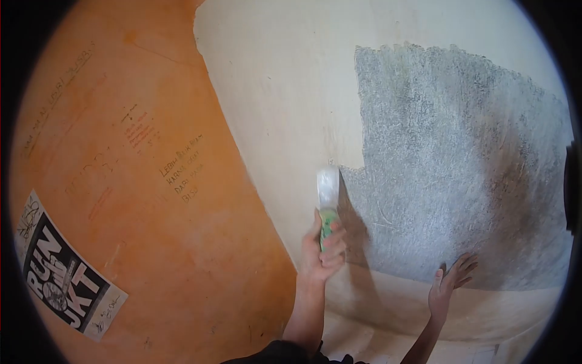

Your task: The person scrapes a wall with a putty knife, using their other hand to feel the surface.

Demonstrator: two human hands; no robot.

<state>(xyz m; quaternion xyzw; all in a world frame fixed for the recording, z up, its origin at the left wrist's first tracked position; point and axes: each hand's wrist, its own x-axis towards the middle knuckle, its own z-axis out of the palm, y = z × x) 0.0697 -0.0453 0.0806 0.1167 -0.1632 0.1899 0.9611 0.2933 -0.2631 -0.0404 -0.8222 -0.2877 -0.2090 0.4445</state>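
Observation:
My left hand (325,250) is wrapped round the green handle of a scraper (328,189), its metal blade pointing up against the pale wall paint. The blade sits at the left edge of a rough grey patch (418,158) where the paint layer is gone. Lower right, my right hand (451,282) has its fingers spread near the bottom edge of that patch. Nothing shows in it, and it appears to rest against the wall.
An orange wall (200,242) with handwriting meets the pale wall (273,91) along a slanting line at left. A black-and-white sticker (66,273) is on the orange wall. Below the patch runs a pale band (412,306). Shadows fall across the grey area.

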